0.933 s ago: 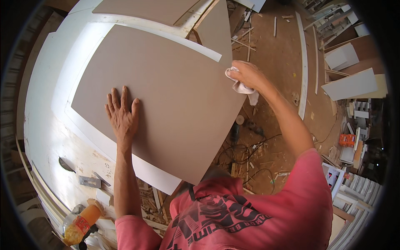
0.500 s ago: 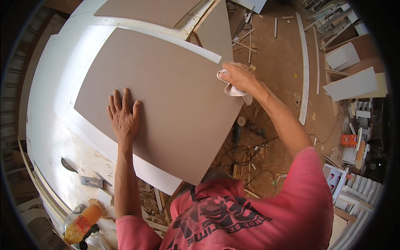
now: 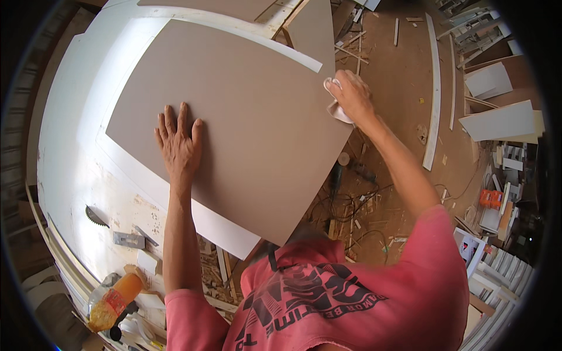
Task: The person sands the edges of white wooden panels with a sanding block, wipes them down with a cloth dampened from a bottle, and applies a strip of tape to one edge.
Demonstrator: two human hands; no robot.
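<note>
A large grey-brown panel (image 3: 246, 152) lies over a white sheet (image 3: 222, 228) that shows along its upper and lower left edges, on a white worktop (image 3: 70, 146). My left hand (image 3: 178, 140) rests flat on the left part of the panel, fingers spread and holding nothing. My right hand (image 3: 354, 96) grips a crumpled white cloth (image 3: 339, 114) at the panel's upper right edge, near the upper corner; part of the cloth is hidden under my fingers.
At lower left are a saw blade (image 3: 95, 215), metal tools (image 3: 129, 240) and a bottle of orange liquid (image 3: 117, 301). Cables and offcuts lie on the brown floor (image 3: 398, 76) at right, with long strips (image 3: 433, 99), stacked boards (image 3: 497, 123) and an orange object (image 3: 490, 198).
My right hand moved slightly left, then shifted up and right with the cloth. The panel and my left hand now appear higher in the picture, as does much of the surrounding scene.
</note>
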